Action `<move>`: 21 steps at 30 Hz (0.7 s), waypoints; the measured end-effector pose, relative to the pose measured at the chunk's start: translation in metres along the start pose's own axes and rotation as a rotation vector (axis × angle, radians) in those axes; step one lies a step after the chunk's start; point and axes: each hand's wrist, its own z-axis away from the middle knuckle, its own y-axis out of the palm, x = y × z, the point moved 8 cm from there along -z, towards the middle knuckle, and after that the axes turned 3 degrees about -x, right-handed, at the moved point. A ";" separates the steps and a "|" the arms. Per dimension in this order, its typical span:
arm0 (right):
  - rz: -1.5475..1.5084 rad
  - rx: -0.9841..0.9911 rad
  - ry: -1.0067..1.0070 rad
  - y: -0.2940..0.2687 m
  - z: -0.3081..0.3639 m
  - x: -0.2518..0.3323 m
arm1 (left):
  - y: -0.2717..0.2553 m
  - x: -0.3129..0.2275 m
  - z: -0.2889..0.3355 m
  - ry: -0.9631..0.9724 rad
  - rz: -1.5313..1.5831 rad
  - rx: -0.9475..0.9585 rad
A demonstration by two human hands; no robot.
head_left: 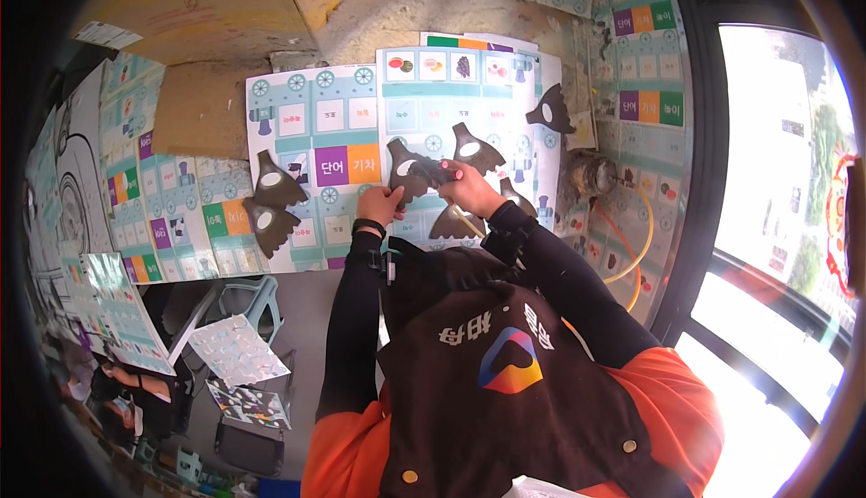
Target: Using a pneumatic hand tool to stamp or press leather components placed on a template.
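Hands (381, 205) flanking brown piece (400, 156) (left fingertips (398, 194) touching).

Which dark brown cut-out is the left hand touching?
The cut-out just up and right of the left hand, touched at its lower edge; every other cut-out lies clear of that hand.

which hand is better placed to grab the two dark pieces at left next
Likely the left hand: it's nearer those dark pieces, though it pinches another piece; the right hand grips a red-ended tool.
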 end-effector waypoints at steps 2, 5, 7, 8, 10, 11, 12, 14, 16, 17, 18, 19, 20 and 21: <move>-0.010 -0.046 0.003 -0.003 0.001 0.001 | -0.001 0.000 0.001 -0.023 0.013 0.002; -0.022 -0.083 0.014 -0.010 0.003 0.007 | -0.001 -0.001 0.001 -0.041 0.024 0.008; -0.026 -0.071 0.024 -0.010 0.001 0.004 | -0.001 0.000 0.001 -0.039 0.023 0.014; -0.017 -0.013 -0.012 -0.005 -0.001 0.004 | -0.002 0.000 0.001 -0.039 0.029 0.012; -0.009 0.044 -0.045 -0.002 -0.001 0.000 | -0.001 -0.002 0.002 -0.041 0.034 0.013; 0.027 0.062 -0.015 0.000 0.001 -0.002 | -0.002 -0.002 0.002 -0.047 0.046 0.010; 0.063 0.080 0.016 0.000 0.002 -0.004 | -0.002 -0.002 0.002 -0.053 0.057 0.006; 0.044 0.030 0.037 -0.005 0.008 -0.002 | -0.003 -0.002 0.003 -0.056 0.058 -0.005; 0.026 -0.019 0.056 -0.011 0.009 -0.005 | -0.004 -0.002 0.004 -0.059 0.060 -0.017; 0.048 -0.082 0.048 -0.017 0.009 -0.004 | -0.004 -0.003 0.004 -0.056 0.060 -0.017; 0.069 -0.145 0.040 -0.024 0.009 -0.003 | -0.004 -0.004 0.005 -0.053 0.060 -0.017; 0.067 -0.112 0.080 -0.025 0.009 -0.005 | -0.005 -0.005 0.005 -0.053 0.060 -0.017; 0.067 -0.114 0.080 -0.025 0.009 -0.004 | -0.005 -0.005 0.005 -0.053 0.061 -0.012; 0.028 -0.090 0.070 -0.023 0.007 -0.002 | -0.004 -0.006 0.005 -0.053 0.061 -0.008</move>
